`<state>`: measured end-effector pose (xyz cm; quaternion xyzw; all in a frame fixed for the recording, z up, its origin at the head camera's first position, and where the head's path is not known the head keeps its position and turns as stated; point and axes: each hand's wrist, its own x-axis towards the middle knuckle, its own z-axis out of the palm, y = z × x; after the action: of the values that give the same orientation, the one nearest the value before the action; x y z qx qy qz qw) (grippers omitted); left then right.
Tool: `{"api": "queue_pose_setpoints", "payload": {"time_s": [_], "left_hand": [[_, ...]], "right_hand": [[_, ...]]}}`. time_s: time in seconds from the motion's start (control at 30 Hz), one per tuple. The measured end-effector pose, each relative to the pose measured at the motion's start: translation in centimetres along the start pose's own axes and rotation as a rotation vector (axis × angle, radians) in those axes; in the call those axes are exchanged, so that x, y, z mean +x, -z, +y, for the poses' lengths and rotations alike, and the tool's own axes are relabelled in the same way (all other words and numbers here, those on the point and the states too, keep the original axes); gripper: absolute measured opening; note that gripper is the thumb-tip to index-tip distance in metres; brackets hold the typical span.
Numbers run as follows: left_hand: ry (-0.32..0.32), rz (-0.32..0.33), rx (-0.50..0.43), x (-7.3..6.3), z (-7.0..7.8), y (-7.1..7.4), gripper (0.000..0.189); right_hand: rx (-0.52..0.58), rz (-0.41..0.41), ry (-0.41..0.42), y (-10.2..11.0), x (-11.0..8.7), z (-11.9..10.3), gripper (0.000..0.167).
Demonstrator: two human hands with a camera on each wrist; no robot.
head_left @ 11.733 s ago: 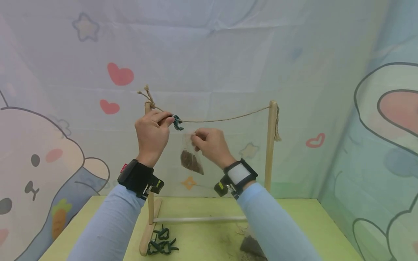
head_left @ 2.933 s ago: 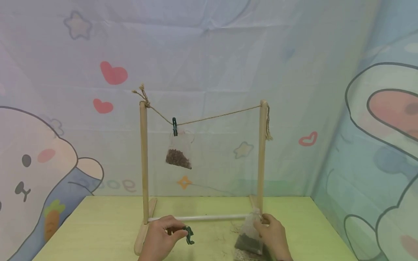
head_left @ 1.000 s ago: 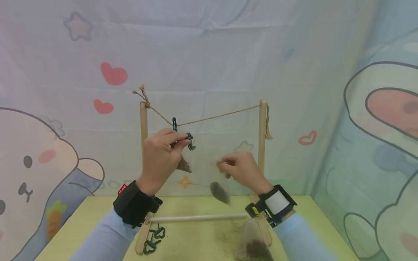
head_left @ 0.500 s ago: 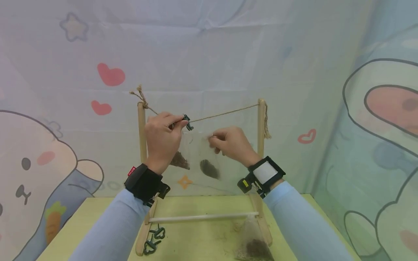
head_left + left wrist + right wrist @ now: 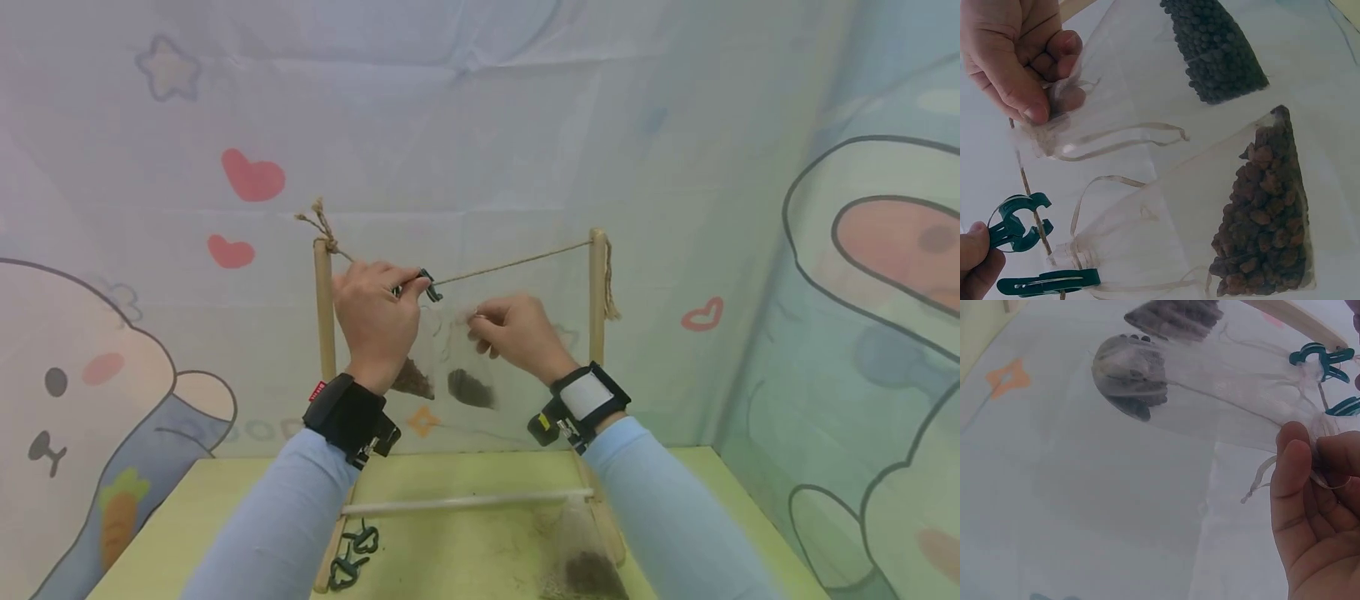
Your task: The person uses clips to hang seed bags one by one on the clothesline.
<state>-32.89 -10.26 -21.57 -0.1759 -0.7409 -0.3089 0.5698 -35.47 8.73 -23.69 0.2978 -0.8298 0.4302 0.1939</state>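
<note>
My left hand (image 5: 378, 321) pinches a green plastic clip (image 5: 1019, 225) by its handles, its mouth spread wide at the rope (image 5: 517, 265). Just beside it, another green clip (image 5: 1047, 282) fastens a sheer drawstring bag of reddish-brown bits (image 5: 1266, 225) to the rope. To the right, my right hand (image 5: 517, 333) pinches the gathered top of a second sheer drawstring bag, filled with dark round pellets (image 5: 1219, 50). That bag top is close to the rope in the left wrist view. My left hand covers part of the brown bag in the head view.
A wooden frame with a left post (image 5: 323, 308) and right post (image 5: 597, 292) carries the sagging rope. A white crossbar (image 5: 465, 503) joins its base. Two green clips (image 5: 347, 571) lie at the table's left; another filled bag (image 5: 588, 571) sits at right.
Since one second ago, both hands have risen to the rope with the clip and the dark-pellet bag. The bag has moved left towards the clip. Earlier, the brown bag was clipped on the rope.
</note>
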Motion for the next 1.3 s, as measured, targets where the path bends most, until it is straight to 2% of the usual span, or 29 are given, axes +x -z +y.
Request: {"api": "queue_pose_setpoints", "payload": {"time_s": [0.43,0.6,0.7,0.8,0.97,1.3], "left_hand": [[0.012,-0.032,0.101,-0.7,-0.3,-0.7,0.013],[0.021,-0.028,0.081,-0.6,-0.1,-0.5,0.015],[0.05,-0.035,0.056,-0.5,0.2,-0.2,0.016],[0.084,-0.048,0.036,-0.3,0.6,0.0,0.016],[0.131,-0.068,0.005,-0.3,0.7,-0.1,0.015],[0.114,-0.102,0.018,-0.7,0.4,-0.5,0.015]], "right_hand": [[0.026,0.077,-0.028,-1.7,0.1,0.5,0.023],[-0.013,0.137,0.003,-1.5,0.7,0.0,0.025],[-0.037,0.154,0.018,-1.3,1.2,-0.5,0.024],[-0.052,0.156,0.027,-1.1,1.5,-1.0,0.024],[-0.008,0.129,0.02,-1.3,1.6,-1.3,0.021],[0.002,0.081,-0.03,-1.6,1.7,-1.0,0.022]]}}
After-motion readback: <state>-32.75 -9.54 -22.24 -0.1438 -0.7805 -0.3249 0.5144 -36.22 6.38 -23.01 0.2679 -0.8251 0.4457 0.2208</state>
